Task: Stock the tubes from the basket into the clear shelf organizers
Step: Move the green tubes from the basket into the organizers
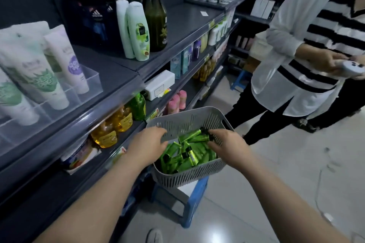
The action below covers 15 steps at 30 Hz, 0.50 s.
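Bare forearms are entering from the lower frame. The left hand is hovering with loosely curved fingers over the basket's left wall, gripping nothing visible. The right hand is pinching the topmost of the glossy green squeeze tubes. These are lying jumbled in a grey perforated plastic basket, which is sitting on a blue plastic stool at lower centre. Clear acrylic shelf organizers, at mid-left, are holding white tubes. The green tubes are looking light, soft-walled and slick, so gripping near the stiff black cap is probably safest.
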Each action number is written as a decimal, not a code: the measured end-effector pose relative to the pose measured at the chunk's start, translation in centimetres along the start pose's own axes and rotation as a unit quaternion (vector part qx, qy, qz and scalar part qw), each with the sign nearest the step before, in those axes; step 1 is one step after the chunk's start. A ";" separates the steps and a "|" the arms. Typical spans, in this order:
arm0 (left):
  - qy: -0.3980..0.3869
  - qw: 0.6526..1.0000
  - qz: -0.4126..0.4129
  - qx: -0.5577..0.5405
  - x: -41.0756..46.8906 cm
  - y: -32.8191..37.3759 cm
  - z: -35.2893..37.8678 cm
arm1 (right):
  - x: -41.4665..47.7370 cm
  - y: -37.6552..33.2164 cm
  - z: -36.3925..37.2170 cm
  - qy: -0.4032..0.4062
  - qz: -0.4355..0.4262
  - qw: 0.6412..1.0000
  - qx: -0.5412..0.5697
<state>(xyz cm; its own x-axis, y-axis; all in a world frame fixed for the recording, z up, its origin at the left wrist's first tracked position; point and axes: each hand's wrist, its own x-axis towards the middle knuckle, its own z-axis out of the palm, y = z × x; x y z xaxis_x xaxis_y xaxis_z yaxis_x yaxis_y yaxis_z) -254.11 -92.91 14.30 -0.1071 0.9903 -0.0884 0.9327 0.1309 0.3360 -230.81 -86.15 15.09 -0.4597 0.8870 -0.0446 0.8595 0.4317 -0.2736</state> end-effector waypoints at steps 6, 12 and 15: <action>-0.078 0.997 -0.018 -0.009 8.8 -2.1 4.3 | 6.7 3.1 4.1 -0.052 0.043 0.997 0.025; -0.154 0.987 -0.043 -0.019 15.0 -2.8 10.1 | 11.3 6.4 9.8 -0.132 0.066 0.987 0.059; -0.192 0.979 -0.070 -0.017 17.3 -3.2 13.2 | 13.4 8.4 12.5 -0.165 0.066 0.983 0.056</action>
<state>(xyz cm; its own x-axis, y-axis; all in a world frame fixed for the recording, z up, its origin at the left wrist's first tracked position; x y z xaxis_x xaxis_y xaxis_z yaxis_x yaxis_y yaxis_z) -254.39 -76.83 -0.68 -0.0900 0.8728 -0.4798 0.9052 0.2726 0.3261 -232.58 -72.68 0.15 -0.4100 0.8244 -0.3902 0.8945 0.2800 -0.3484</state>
